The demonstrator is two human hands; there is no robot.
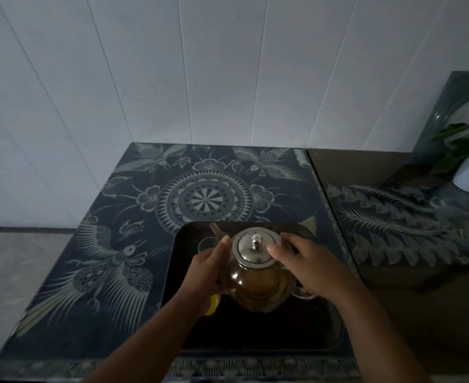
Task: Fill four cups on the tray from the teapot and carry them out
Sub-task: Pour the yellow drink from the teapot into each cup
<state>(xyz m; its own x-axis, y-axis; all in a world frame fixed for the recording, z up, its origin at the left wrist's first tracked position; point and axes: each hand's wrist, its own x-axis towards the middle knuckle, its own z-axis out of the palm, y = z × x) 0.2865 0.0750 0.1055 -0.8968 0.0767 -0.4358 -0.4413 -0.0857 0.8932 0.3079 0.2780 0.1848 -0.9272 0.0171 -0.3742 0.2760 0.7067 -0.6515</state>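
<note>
- the teapot [258,283] stands on the dark tray [255,335], about midway between its left and right edges and toward its far edge; the spout [216,230] points to the far left corner.
- the left hand [208,269] lies flat against the pot's left side, fingers together and fairly straight, pressing rather than gripping.
- the right hand [310,268] rests on the pot from the right, fingers spread, thumb touching the lid [255,248]; it covers most of the handle [302,293].
- one cup [206,244] shows in the tray's far left corner, just beside the spout; the other cups are hidden or lost in the dim light.
- the step looks like taking hold to pour. it would go best with the right hand closed on the handle, a finger holding the lid down, and a slow tilt over the cup.
- the pot is a round clear glass belly full of amber tea, likely heavy and slippery; the lid is smooth steel with a small knob.
- the tray is matte with rounded corners, set on a patterned table top [117,217].
</note>
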